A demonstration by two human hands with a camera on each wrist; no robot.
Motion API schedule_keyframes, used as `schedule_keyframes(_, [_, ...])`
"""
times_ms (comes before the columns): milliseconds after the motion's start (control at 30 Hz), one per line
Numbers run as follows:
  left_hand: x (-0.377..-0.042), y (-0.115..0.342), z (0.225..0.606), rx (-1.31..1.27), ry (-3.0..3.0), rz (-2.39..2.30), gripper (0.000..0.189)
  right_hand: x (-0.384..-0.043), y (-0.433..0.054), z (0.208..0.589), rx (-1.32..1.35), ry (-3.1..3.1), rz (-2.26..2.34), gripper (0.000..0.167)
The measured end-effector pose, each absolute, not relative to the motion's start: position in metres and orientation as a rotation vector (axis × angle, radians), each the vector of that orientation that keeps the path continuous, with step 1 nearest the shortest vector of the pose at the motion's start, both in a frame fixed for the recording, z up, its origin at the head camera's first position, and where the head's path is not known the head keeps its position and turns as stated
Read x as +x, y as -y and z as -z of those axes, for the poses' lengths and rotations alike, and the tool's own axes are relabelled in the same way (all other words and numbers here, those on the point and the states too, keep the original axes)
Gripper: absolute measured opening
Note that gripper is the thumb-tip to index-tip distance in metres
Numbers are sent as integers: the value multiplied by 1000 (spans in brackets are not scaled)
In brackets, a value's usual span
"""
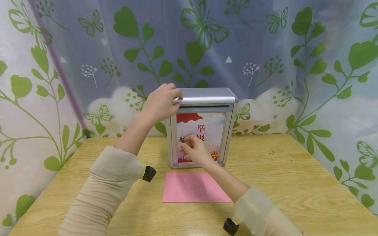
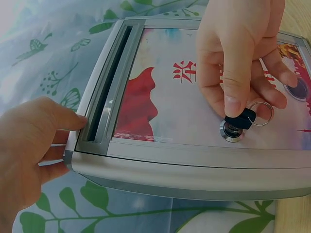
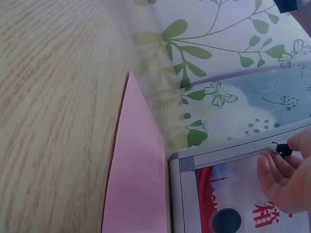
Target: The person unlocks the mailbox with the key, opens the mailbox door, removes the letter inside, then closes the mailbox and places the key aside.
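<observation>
A silver-framed letter box [image 1: 206, 93] with a slot near its top and a printed front stands upright on the table. My left hand [image 1: 163, 102] grips its upper left corner, thumb on the front edge by the slot and fingers behind, as the left wrist view shows. My right hand [image 1: 197, 150] pinches a black-headed key [image 2: 240, 119] between thumb and index finger. The key is at the round metal lock [image 2: 231, 132] on the box's left side, its blade hidden. From the key hangs a thin metal ring [image 2: 262, 113].
A pink envelope [image 1: 193, 188] lies flat on the wooden table [image 1: 277, 183], just in front of the box. Behind the box hangs a curtain [image 1: 224, 65] printed with green leaves and butterflies.
</observation>
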State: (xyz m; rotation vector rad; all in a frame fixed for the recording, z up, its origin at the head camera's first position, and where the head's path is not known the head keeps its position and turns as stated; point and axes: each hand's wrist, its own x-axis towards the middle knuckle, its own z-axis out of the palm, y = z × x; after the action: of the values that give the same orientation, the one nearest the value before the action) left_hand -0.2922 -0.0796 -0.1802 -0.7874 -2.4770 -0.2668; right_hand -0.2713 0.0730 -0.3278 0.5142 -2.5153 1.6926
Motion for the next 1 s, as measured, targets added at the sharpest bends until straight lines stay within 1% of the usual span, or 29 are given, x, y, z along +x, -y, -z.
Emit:
schedule_keyframes(233, [-292,81,182,-799,2456,264,15,-268,-70,329,553,2519,-1386,19])
schedule_keyframes(433, [-292,81,182,-797,2454,262,15,-268,-67,331,540,2505,-1264,20])
schedule_keyframes(600, [-292,80,183,-799,2454,262,15,-272,-66,333,590,2489,-909,21])
schedule_keyframes(700, [-293,80,182,-797,2456,256,15,-275,-66,335,629,2445,-612,30])
schedule_keyframes(800, [-292,80,182,-791,2462,252,15,-277,-65,337,643,2384,-417,38])
schedule_keyframes(1000, [-291,80,182,-785,2472,258,15,-277,-64,339,660,2260,-295,32])
